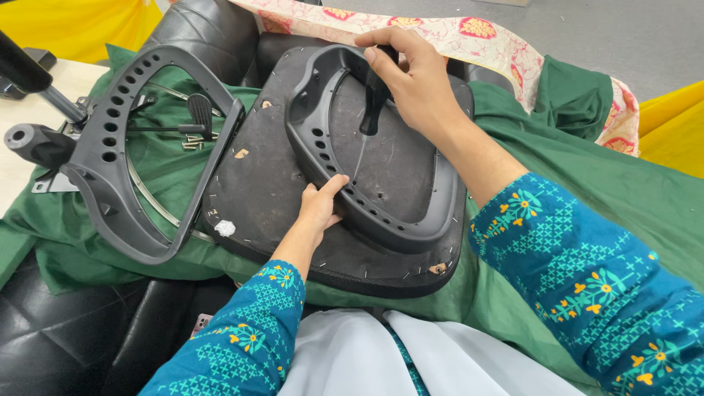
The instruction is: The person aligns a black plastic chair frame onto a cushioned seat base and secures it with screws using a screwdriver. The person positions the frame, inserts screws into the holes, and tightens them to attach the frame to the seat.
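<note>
Head view: an upturned chair seat pan (264,183), dark fabric underside up, lies on a green cloth (587,183) across a black padded seat, right in front of the person. On it sits a black plastic armrest loop (381,220) with a row of holes along its curved side.

The left hand (319,209) is curled on the loop's near-left edge, fingers closed round the rim, pinning it to the pan. The right hand (414,81) is wrapped fully shut on the dark handle of a screwdriver (374,106); its thin shaft runs down inside the loop to the pan.

A second armrest loop (128,147) lies loose to the left on the cloth, beside a few small screws (192,144) and a chair mechanism with a grey lever (37,143).

Handling, as a judgement: the loop looks stiff, light, moulded and smooth, likely to slide on fabric unless pressed down. Best taken by the curved rim or holed side. The seat pan looks rigid and heavier; it should be gripped at its edges.
</note>
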